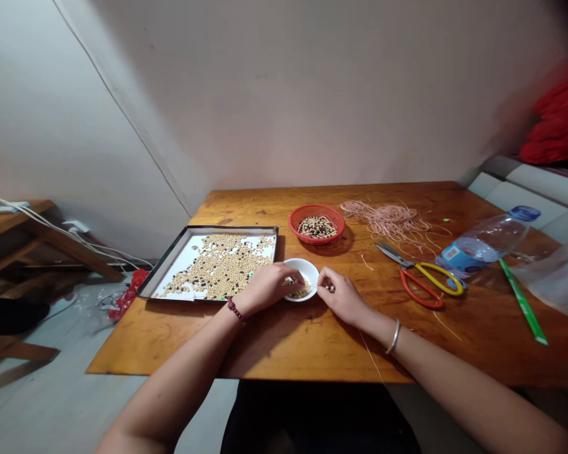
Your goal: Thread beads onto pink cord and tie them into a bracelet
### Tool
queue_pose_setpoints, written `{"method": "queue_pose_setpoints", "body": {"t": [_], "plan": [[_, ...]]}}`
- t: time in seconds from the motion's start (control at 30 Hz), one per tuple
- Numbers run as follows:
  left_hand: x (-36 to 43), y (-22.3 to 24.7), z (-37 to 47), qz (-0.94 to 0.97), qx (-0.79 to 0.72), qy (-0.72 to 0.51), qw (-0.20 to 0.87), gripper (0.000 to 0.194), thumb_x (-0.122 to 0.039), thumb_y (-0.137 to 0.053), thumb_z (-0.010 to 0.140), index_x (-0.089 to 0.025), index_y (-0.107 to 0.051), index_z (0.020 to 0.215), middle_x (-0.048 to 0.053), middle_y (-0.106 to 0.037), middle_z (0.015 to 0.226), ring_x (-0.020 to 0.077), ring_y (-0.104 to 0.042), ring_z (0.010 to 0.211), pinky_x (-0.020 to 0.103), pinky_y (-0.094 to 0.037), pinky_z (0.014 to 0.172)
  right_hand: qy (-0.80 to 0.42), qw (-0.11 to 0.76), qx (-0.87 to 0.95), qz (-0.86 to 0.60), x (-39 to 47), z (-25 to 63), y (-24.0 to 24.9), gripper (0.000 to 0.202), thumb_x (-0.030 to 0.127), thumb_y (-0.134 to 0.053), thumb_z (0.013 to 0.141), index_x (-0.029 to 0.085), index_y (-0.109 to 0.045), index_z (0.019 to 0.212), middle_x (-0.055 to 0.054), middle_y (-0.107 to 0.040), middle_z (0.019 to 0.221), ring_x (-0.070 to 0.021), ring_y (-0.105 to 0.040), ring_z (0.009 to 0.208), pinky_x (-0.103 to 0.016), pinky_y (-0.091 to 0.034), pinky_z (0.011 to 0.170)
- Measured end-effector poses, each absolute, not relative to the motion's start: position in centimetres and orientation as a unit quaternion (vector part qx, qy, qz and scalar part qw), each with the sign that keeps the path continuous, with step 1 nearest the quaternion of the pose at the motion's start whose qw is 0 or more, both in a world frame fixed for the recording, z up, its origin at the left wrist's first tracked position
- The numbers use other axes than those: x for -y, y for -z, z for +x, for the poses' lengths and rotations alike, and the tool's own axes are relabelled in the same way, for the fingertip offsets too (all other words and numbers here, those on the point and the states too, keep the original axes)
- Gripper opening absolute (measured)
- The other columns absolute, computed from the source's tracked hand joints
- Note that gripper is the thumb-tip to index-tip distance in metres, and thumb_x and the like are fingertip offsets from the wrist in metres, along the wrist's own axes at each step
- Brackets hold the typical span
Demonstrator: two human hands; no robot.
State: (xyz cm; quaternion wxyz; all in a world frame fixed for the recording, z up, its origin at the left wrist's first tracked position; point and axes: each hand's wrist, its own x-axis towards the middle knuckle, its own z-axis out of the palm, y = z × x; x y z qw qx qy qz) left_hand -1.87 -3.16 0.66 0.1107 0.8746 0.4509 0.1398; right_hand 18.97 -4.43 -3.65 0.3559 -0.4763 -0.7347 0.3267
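A small white bowl (309, 267) with beads in its bottom stands between my hands. My left hand (271, 281) reaches over the bowl's left side, fingers curled down and together near the beads. What its fingertips hold, if anything, I cannot make out. My right hand (339, 295) is closed in a pinch at the bowl's right rim. A thin light thread (370, 350) trails from it past the table's front edge, and a few beads show at its fingers. Left of the bowl, a black-edged tray (174, 252) holds many cream and black beads.
Behind the bowl is a red basket (293, 225) of strung beads. Tangled pink cord (388, 217) lies to its right. Scissors (409, 268) with red and yellow handles, a plastic bottle (487, 243), a green strip (523, 302) and a clear bag (561, 277) occupy the table's right side.
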Motion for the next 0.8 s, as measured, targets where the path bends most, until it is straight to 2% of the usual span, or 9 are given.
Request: {"method": "queue_pose_setpoints", "body": {"t": [0.23,0.37,0.53,0.67,0.8], "plan": [[3.5,-0.7,-1.5,0.884,-0.42,-0.161,0.127,0.019,-0.037,-0.057,0.087,-0.023,-0.07,0.093,0.002,-0.07,0.094,0.0164,-0.062,0.084,0.025,-0.043,0.074,-0.336,0.36,0.74,-0.458,4.6,19.0,3.4,0.003,0.018,-0.049,0.078,0.02,-0.049,0.076,0.002,-0.055,0.07,-0.0127,-0.051,0.064,-0.023,-0.038,0.061],[4.0,-0.7,-0.9,0.892,-0.392,-0.186,0.13,0.023,-0.034,-0.051,0.091,-0.023,-0.069,0.1,0.004,-0.069,0.096,0.0164,-0.062,0.086,0.026,-0.045,0.075,-0.375,0.379,0.733,-0.423,4.8,19.1,3.2,0.006,0.02,-0.045,0.083,0.02,-0.05,0.085,0.002,-0.054,0.072,-0.013,-0.051,0.067,-0.023,-0.039,0.064],[4.5,-0.6,-0.4,0.895,-0.402,-0.189,0.042,0.026,-0.036,-0.047,0.093,-0.02,-0.068,0.089,0.006,-0.065,0.084,0.0175,-0.057,0.086,0.027,-0.043,0.072,-0.413,0.376,0.725,-0.403,4.8,19.1,3.3,0.015,0.024,-0.047,0.085,0.02,-0.052,0.098,0.002,-0.055,0.074,-0.0135,-0.052,0.069,-0.024,-0.04,0.065],[4.5,-0.9,-0.5,0.89,-0.417,-0.184,-0.016,0.032,-0.043,-0.046,0.092,-0.018,-0.063,0.083,0.006,-0.062,0.081,0.018,-0.054,0.082,0.028,-0.042,0.07,-0.414,0.374,0.72,-0.413,4.4,19.0,3.6,0.015,0.03,-0.049,0.085,0.018,-0.057,0.09,0.0,-0.058,0.076,-0.0141,-0.052,0.07,-0.025,-0.04,0.067],[4.0,-1.5,-1.3,0.857,-0.477,-0.192,-0.021,0.026,-0.041,-0.046,0.093,-0.019,-0.061,0.094,0.005,-0.065,0.089,0.0189,-0.054,0.085,0.029,-0.041,0.072,-0.44,0.38,0.691,-0.43,4.0,19.0,3.6,0.013,0.029,-0.049,0.083,0.018,-0.057,0.083,0.0,-0.058,0.075,-0.0144,-0.052,0.07,-0.025,-0.04,0.067]]}}
